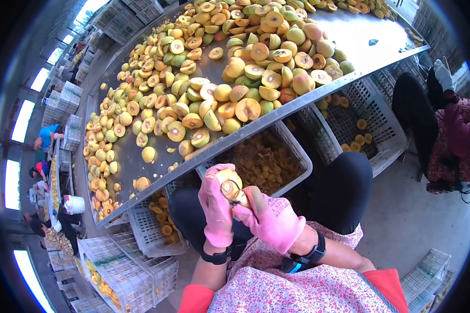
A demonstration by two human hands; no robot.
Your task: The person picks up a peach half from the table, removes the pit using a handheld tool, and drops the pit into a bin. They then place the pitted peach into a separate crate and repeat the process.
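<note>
Both my hands wear pink gloves and meet above my lap, below the table's edge. My left hand (217, 208) is wrapped round a halved yellow fruit (230, 183), its cut face turned toward my right hand. My right hand (271, 216) is closed on a small tool (239, 197) whose dark curved end lies against the cut face. The tool's handle is mostly hidden by my fingers. Beyond my hands, many halved yellow-green fruits (247, 109) lie heaped on the metal table (193, 161).
Under the table edge stand a crate of peelings (307, 169), a white crate with fruit halves (386, 133) and another crate (146, 235) at the left. Stacked crates (130, 271) stand lower left. A co-worker (454, 135) sits at the right; other people work far left.
</note>
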